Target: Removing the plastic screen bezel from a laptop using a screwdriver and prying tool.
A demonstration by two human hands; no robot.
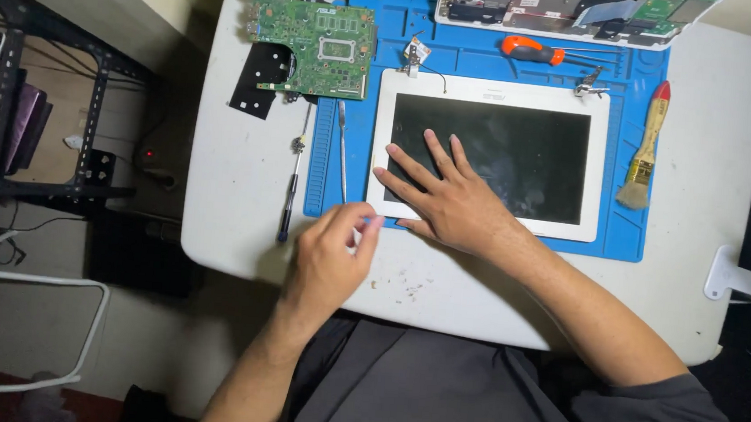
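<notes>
A display panel (577, 102) with a white bezel and a dark screen lies flat on the blue work mat (628, 246). My right hand (447, 198) rests flat on the panel's lower left part, fingers spread, pressing on the glass and bezel. My left hand (333, 252) hovers at the panel's lower left corner with fingers curled and thumb meeting the fingertips. Whether it pinches something small is not visible. A thin metal pry tool (342, 147) lies along the mat's left edge, its lower end close to my left fingers.
A green circuit board (317, 44) sits at the back left of the white table (704, 172). A slim screwdriver (291, 179) lies left of the mat. An orange-handled screwdriver (532, 48), a brush (644, 150) and an opened laptop base (566, 8) lie at the back and right.
</notes>
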